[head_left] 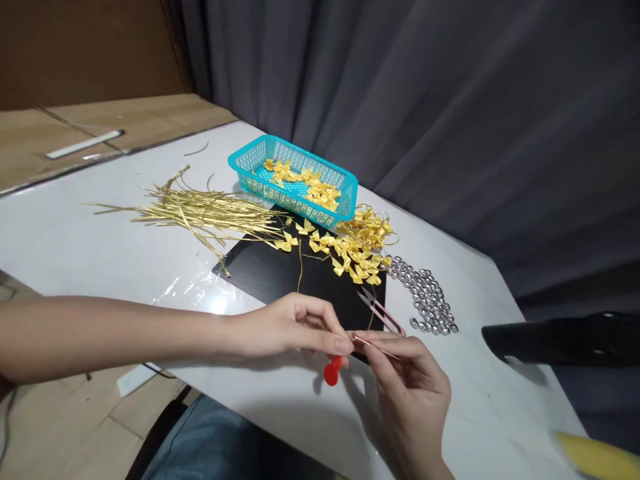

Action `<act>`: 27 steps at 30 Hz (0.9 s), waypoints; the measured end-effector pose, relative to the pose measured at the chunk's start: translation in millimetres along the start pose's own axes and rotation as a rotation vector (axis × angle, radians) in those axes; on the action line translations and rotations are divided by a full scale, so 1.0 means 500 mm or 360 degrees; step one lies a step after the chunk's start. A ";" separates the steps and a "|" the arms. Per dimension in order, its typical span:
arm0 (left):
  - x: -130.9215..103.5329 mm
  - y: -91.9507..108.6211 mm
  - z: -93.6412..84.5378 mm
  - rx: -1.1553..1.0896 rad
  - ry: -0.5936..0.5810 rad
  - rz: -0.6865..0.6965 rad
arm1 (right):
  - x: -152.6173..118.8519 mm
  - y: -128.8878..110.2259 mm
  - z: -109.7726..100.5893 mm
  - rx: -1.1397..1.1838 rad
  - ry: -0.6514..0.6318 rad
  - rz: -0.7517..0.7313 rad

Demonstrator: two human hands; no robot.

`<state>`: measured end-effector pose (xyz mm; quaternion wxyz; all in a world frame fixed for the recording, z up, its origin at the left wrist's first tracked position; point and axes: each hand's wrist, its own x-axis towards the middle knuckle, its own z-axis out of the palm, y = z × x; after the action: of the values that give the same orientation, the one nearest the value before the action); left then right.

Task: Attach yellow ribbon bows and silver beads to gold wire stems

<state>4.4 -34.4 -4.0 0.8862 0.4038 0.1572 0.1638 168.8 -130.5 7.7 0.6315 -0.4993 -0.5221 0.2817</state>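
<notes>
My left hand (313, 327) pinches a small red piece (331, 372), which hangs below its fingertips over the white table. Close by on the right, my right hand (413, 370) has thumb and fingers closed on a thin needle-like rod (377, 348), its tip at the left fingertips. Beyond the hands lies a black board (260, 267) with yellow ribbon bows (350, 257) on it. Pink-handled snips (383, 313) rest at the board's right edge. A loose gold cord (301, 267) lies on the board.
A turquoise basket (293, 200) holding yellow bows stands at the back. Gold cords (210, 212) lie in a bundle to the left. Silver beads (430, 303) are heaped on the right, near a black object (560, 340). A yellow object (595, 457) shows at the lower right.
</notes>
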 end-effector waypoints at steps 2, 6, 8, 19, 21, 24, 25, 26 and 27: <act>-0.001 -0.001 0.000 -0.0004 -0.0007 0.0011 | 0.000 -0.001 -0.001 0.0002 0.0005 0.0022; -0.003 -0.003 0.001 -0.0012 -0.0035 0.0020 | -0.001 -0.001 -0.001 -0.0003 0.0012 0.0034; -0.003 -0.003 0.000 -0.0022 -0.0034 0.0023 | -0.001 0.000 -0.001 0.0004 0.0012 0.0043; -0.002 -0.005 -0.001 0.0008 -0.0002 0.0027 | -0.002 0.000 -0.001 0.0036 0.0008 0.0061; -0.002 -0.004 0.000 0.0001 -0.0004 0.0027 | -0.002 0.001 -0.001 0.0065 0.0004 0.0076; -0.001 -0.003 0.001 -0.0022 -0.0033 0.0029 | -0.001 0.001 -0.001 0.0082 -0.0013 0.0090; -0.002 -0.003 0.001 -0.0031 -0.0045 0.0034 | -0.001 0.000 -0.002 0.0078 -0.0016 0.0090; -0.002 -0.003 0.001 -0.0037 -0.0056 0.0040 | 0.000 0.000 -0.002 0.0070 -0.0019 0.0091; -0.002 -0.003 0.001 -0.0040 -0.0063 0.0044 | 0.000 -0.001 -0.002 0.0058 -0.0020 0.0086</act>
<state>4.0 -36.1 -4.4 0.8918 0.3980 0.1321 0.1700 169.6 -130.9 8.2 0.6295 -0.4998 -0.5072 0.3111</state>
